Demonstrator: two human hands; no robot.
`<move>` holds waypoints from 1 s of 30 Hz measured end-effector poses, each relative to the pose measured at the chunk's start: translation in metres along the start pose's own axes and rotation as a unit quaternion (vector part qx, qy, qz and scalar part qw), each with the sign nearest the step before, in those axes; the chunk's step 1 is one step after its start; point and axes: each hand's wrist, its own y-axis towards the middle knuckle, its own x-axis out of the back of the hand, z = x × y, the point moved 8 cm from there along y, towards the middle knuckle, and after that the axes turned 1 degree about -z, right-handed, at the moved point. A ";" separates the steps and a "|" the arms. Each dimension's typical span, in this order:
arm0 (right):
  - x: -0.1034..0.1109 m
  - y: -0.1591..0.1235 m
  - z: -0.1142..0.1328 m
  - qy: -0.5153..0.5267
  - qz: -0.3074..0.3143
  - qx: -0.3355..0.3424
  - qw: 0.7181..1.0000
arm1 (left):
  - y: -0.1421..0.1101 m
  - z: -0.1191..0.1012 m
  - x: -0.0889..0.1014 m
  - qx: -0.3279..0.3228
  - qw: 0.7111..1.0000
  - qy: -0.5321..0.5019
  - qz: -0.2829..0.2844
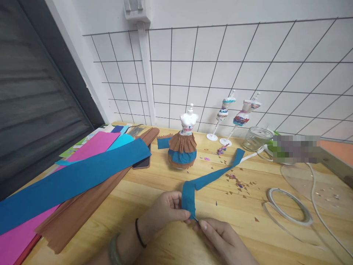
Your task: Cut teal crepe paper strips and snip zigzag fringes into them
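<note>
My left hand (172, 208) pinches the near end of a blue crepe paper strip (188, 197), thumb on top. The strip bends and runs away to the right across the table. My right hand (220, 235) is closed around a slim metal-tipped tool (196, 219), whose tip meets the strip's lower edge. Most of the tool is hidden by the fingers, so its kind is unclear. Beyond the hands stands a small white dress form (189, 120) wearing a skirt of brown and blue ruffles (182, 156).
Blue crepe paper (82, 176), brown paper (82, 206) and pink sheets (95, 145) lie at left, partly over a phone (142, 162). Two painted dress forms (242, 116) stand behind. Paper scraps (239, 182), a tape roll (289, 207) and a glass jar (257, 138) are at right.
</note>
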 end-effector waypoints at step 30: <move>-0.004 0.003 -0.007 0.072 0.000 0.000 0.997 | -0.001 -0.002 -0.001 -0.015 1.000 0.008 -0.009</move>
